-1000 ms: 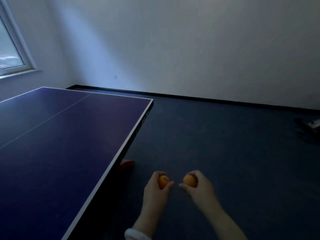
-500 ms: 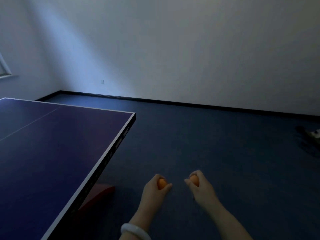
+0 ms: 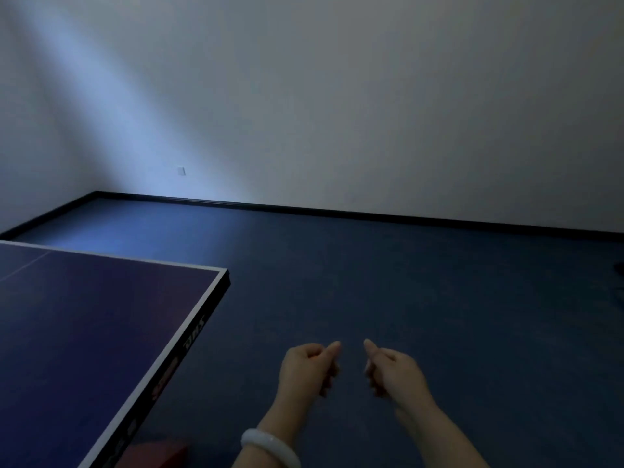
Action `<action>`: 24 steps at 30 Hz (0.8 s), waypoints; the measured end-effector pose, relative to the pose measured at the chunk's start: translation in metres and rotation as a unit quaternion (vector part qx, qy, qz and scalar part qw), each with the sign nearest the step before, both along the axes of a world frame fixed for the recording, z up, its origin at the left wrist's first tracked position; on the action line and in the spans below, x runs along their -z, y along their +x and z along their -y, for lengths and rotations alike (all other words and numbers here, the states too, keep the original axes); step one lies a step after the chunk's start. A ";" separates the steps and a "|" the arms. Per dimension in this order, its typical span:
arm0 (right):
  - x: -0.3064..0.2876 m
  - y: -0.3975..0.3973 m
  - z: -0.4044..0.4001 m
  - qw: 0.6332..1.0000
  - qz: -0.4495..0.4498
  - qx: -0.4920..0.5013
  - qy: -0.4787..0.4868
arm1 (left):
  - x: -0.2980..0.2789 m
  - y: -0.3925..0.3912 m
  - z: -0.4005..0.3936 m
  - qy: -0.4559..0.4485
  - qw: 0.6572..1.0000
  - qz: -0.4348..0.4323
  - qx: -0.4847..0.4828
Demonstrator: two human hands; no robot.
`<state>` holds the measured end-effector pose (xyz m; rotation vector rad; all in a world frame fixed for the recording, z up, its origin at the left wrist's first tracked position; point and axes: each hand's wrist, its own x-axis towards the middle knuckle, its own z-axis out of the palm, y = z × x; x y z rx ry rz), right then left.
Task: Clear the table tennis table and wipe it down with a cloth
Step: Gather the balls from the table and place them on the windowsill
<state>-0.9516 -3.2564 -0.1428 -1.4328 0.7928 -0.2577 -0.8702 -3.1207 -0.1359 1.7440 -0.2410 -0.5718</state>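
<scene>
While both hands hang out in front of the person over the dark blue floor (image 3: 439, 298), the head view shows the left hand (image 3: 309, 368) and the right hand (image 3: 395, 369) side by side, near each other but apart. Each has its fingers curled into a loose fist with the thumb pointing forward. Whether either grip holds anything inside the curled fingers cannot be told; nothing shows between them. A pale bangle (image 3: 270, 447) sits on the left wrist.

To the left lies the table tennis bench (image 3: 84, 332), its blue top bare in the part that shows, with a white border line and a thin white centre line running off to the far left. Its near right corner stands far-left of the hands, and its dark side edge carries printed lettering. Below that edge, at the bottom of the view, a red object (image 3: 158, 456) rests on the floor. A small wall plate (image 3: 181, 170) sits low on the far wall.
</scene>
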 end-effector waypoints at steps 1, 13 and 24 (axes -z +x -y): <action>0.003 0.026 0.019 1.000 -0.005 -0.003 0.009 | 0.002 0.024 0.015 -0.002 1.000 -0.007 -0.014; 0.010 0.372 0.120 0.971 -0.095 -0.216 -0.042 | 0.013 0.307 0.084 0.019 0.973 -0.048 -0.226; 0.007 0.695 0.116 0.945 -0.060 -0.309 -0.091 | 0.019 0.612 0.078 -0.005 0.967 -0.019 -0.254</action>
